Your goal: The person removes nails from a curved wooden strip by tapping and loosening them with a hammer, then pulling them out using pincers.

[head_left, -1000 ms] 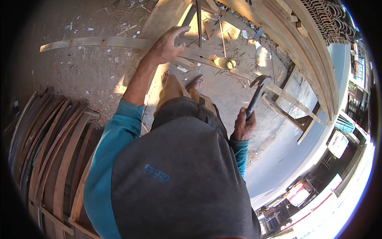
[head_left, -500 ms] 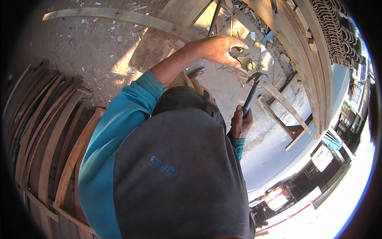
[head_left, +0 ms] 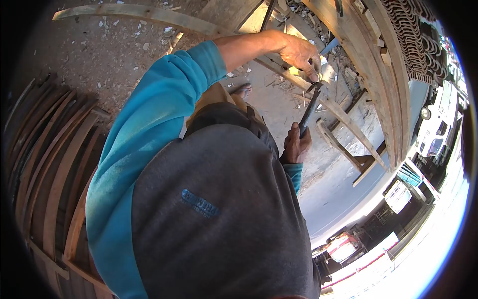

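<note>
Holding a hammer (head_left: 310, 108), the right hand (head_left: 297, 145) points it toward the left hand (head_left: 300, 53).

Charcoal shirt (head_left: 219, 249), teal sleeves (head_left: 154, 99), blue lettering (head_left: 199, 203)

The dark grey cloth shirt with teal sleeves (head_left: 224, 244) bears a small blue block print (head_left: 199, 203) on its chest: one line of capitals, possibly starting "PREM", with a smaller line beside it, too blurred and slanted to read with certainty.
</note>
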Available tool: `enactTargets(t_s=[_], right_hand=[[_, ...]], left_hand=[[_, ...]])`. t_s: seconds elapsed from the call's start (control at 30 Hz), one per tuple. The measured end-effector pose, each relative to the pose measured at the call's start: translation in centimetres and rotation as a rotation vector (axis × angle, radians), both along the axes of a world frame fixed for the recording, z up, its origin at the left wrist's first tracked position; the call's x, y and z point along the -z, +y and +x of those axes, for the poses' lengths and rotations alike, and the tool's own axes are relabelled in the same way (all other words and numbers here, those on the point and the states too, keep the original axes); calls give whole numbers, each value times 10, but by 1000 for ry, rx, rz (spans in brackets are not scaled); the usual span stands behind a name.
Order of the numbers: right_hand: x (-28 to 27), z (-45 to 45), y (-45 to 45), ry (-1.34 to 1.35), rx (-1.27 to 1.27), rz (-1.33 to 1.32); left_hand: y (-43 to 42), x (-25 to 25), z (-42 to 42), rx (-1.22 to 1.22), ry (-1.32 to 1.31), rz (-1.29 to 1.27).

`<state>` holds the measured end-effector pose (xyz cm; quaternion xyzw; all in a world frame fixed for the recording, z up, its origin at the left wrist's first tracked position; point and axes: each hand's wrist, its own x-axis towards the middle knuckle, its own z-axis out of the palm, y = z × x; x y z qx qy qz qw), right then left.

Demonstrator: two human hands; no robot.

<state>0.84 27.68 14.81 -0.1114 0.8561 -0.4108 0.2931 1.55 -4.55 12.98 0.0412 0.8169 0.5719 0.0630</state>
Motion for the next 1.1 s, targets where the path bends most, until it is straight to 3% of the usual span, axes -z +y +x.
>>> enactTargets(t_s=[0.1,0.2,0.33,0.4,0.5,0.53,0.77,0.83,0.93,1.0,1.03,1.07,1.1], right_hand=[[8,-3,4,-39,42,-75],[8,-5,6,-29,56,-60],[4,-5,12,4,82,-10],[7,-3,18,38,83,17],[5,-5,15,175,-17,69],[-7,-2,5,187,-25,57],[-37,-2,-31,443,-99,-60],[-31,-3,-28,480,-239,196],[-29,-9,-21,531,-350,225],[-68,-12,-29,566,-254,121],[-90,-13,-31,448,-91,-11],[-127,-6,-50,401,27,-323],[-146,-10,-63,582,38,-572]], left_hand=[[5,1,2,23,-41,-35],[20,16,15,-128,134,-153],[20,11,57,-182,99,-181],[17,20,71,-281,57,142],[36,47,55,-321,199,64],[44,33,50,-298,70,50],[62,40,24,-278,-24,-2],[58,33,23,-225,-59,27],[62,39,23,-236,-35,-8],[60,42,20,-301,14,-68],[58,36,22,-291,-22,-48],[60,35,24,-276,-60,-27],[62,38,24,-264,-70,-25]])
